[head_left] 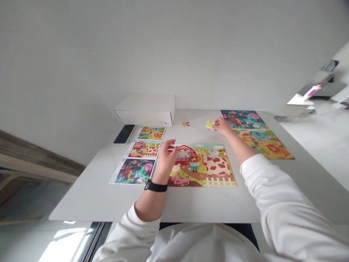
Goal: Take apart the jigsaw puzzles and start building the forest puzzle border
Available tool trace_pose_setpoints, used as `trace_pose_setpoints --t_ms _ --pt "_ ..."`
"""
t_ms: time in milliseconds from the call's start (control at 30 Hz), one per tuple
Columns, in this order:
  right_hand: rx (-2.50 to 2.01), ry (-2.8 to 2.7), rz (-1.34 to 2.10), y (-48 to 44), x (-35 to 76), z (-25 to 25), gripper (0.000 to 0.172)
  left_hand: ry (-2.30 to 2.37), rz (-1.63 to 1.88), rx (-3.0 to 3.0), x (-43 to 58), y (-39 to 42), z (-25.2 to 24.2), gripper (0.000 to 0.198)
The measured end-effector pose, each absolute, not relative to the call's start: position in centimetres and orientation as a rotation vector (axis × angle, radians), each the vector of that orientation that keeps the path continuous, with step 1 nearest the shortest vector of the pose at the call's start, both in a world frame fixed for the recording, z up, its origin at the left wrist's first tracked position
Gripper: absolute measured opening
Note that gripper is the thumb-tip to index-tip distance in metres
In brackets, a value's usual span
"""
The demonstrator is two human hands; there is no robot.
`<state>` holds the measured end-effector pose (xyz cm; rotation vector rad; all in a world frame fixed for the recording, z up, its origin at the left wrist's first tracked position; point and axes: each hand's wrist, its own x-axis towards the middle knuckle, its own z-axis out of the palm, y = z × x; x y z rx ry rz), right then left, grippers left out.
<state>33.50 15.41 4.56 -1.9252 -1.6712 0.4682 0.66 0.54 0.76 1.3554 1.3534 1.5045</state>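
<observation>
A farm jigsaw puzzle (pixel 207 167) with a red barn and spotted cow lies on the white table (pixel 109 196) in front of me; a few pieces are absent from it. My left hand (pixel 167 156) rests on its left edge, fingers curled and apart, holding nothing that I can see. My right hand (pixel 222 126) reaches to the far side and pinches a yellow-green puzzle piece (pixel 210 124). A small loose red piece (pixel 185 124) lies on the table further left.
A reference sheet (pixel 140 154) with three pictures lies left of the puzzle. Two finished puzzles (pixel 253 133) lie at the right. A white box (pixel 147 109) stands at the back, with a black phone (pixel 124 134) beside it.
</observation>
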Motion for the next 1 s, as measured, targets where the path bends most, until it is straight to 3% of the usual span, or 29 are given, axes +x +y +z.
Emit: trace_pose_setpoints --t_ms 333,633,1000 --pt "-1.310 -1.355 0.879 1.0 34.5 5.5 0.049 1.205 1.500 1.543 2.3 -0.2 1.1 0.033" --pt "-1.245 -1.264 0.942 -1.4 30.5 2.7 0.050 1.046 1.342 1.433 6.6 -1.2 4.5 0.036" --pt "-1.242 -1.449 0.972 -2.8 30.3 2.1 0.038 1.068 1.170 1.280 9.8 -1.8 1.8 0.049"
